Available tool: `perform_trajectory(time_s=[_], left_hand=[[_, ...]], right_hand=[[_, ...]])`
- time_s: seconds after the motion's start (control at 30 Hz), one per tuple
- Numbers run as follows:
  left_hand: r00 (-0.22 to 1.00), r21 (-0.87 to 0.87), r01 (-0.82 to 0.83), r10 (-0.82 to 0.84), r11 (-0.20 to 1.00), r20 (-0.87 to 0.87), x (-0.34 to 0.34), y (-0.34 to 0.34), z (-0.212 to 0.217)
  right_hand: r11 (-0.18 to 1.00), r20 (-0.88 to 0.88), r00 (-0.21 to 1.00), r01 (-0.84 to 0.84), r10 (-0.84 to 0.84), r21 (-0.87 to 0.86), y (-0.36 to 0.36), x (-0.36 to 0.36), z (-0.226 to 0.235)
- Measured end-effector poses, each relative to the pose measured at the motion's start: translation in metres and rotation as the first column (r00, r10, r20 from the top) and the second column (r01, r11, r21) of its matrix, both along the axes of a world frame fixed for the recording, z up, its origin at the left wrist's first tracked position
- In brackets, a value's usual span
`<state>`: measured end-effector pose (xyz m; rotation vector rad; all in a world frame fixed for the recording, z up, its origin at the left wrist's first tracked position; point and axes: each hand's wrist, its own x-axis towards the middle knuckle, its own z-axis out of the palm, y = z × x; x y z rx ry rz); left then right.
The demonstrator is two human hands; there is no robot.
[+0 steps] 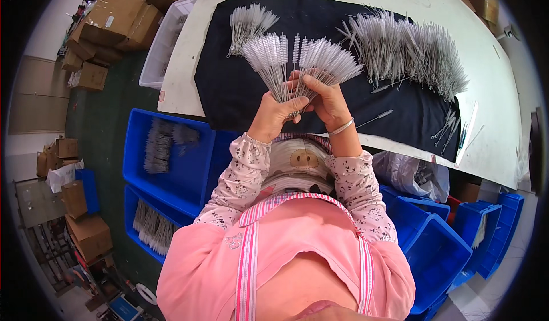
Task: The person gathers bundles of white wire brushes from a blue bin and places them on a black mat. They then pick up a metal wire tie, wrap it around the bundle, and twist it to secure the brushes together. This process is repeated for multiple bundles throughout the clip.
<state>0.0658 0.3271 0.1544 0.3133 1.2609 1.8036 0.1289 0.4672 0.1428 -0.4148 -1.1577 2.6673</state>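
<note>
Spread in a fan above the table edge is a bunch of straw brushes (331, 62), white bristles up and thin wire stems down. My left hand (273, 115) is closed round the stems at the left, its thumb lying across them. Against the right part of the fan, my right hand (328, 99) grips stems with its thumb up near the bristles. A narrow gap splits the fan into two parts. Some fingers are hidden behind the stems. Beyond the fan, a smaller pile of straw brushes (250, 24) lies on the black cloth (220, 86).
A large heap of brushes (406, 49) covers the cloth's right side, with a few loose brushes (448, 128) nearer. The white table (497, 115) extends around the cloth. Blue bins (132, 149) holding brushes stand lower left; more blue bins (437, 258) stand lower right. Cardboard boxes (114, 18) are stacked far left.
</note>
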Motion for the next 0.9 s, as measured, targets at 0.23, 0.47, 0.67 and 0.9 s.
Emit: perform_trajectory(time_s=[0.23, 0.47, 0.67, 0.9], left_hand=[[0.989, -0.050, 0.036, -0.042, 0.998, -0.138, 0.005, -0.001, 0.011], [0.874, 0.116, 0.435, -0.449, 0.893, 0.184, 0.023, -0.015, -0.006], [0.811, 0.585, 0.321, -0.535, 0.745, 0.237, 0.043, -0.021, -0.037], [0.767, 0.494, 0.294, -0.510, 0.818, 0.389, 0.039, -0.024, 0.020]], right_hand=[[0.997, -0.071, 0.996, -0.054, 0.057, 0.055, 0.001, 0.005, -0.003], [0.865, -0.340, 0.859, -0.462, 0.382, -0.195, -0.010, 0.020, -0.010], [0.821, -0.316, 0.833, -0.530, 0.455, -0.213, -0.028, 0.028, -0.001], [0.754, -0.410, 0.698, -0.656, 0.586, -0.038, -0.024, 0.002, 0.006]])
